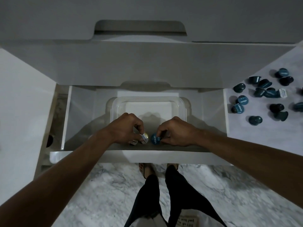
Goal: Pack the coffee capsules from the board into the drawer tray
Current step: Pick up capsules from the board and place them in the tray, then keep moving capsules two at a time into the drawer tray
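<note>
Pinching a round white-lidded coffee capsule (144,138) in our left hand (126,128), we close the fingers of our right hand (176,131) on a round blue-lidded coffee capsule (155,139). Both hands sit low inside the open white drawer (82,112), at the near edge of the clear plastic rectangular tray (148,102). More dark blue capsules (262,97) lie scattered on the pale board (246,128) to the right.
</note>
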`<state>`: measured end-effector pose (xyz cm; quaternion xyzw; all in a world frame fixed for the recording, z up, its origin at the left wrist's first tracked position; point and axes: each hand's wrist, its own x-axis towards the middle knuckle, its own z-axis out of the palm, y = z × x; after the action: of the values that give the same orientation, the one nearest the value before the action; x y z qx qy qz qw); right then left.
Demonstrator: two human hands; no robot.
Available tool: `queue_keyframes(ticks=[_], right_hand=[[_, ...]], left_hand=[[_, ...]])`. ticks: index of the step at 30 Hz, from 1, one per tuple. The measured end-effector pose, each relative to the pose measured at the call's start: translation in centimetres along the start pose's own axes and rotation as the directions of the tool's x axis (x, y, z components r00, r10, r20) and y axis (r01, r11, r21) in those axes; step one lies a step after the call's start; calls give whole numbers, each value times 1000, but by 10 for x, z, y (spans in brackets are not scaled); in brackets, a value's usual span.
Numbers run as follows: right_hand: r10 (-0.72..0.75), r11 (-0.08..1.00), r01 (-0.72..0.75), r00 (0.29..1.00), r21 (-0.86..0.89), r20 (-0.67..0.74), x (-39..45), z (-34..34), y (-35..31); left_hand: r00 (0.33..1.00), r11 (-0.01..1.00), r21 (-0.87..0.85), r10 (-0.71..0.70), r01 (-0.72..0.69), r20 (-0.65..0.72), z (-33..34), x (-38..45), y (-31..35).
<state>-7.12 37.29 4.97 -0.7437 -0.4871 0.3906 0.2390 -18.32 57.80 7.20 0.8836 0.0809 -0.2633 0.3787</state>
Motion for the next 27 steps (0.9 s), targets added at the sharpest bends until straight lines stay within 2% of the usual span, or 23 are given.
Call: queue_keyframes(ticks=[8, 12, 16, 20, 22, 27], right_hand=[[15, 1000, -15, 1000, 11, -7, 3, 2, -3], [64, 997, -59, 987, 41, -148, -7, -12, -13], [141, 978, -62, 902, 200, -409, -29, -35, -29], [203, 953, -16, 774, 302, -600, -67, -58, -42], [222, 947, 3, 717, 321, -661, -93, -69, -44], [227, 950, 20, 646, 313, -729, -179, -92, -21]], left_hand=[[1000, 1000, 16, 3, -4, 17, 0, 2, -3], [994, 999, 28, 45, -42, -97, -4, -2, 2], [962, 995, -19, 87, -95, -259, -15, -6, 24], [902, 995, -70, 40, -77, -430, -27, -10, 77], [875, 994, -29, 76, -102, -477, -28, -11, 111], [821, 972, -5, 197, -236, -535, 0, -8, 205]])
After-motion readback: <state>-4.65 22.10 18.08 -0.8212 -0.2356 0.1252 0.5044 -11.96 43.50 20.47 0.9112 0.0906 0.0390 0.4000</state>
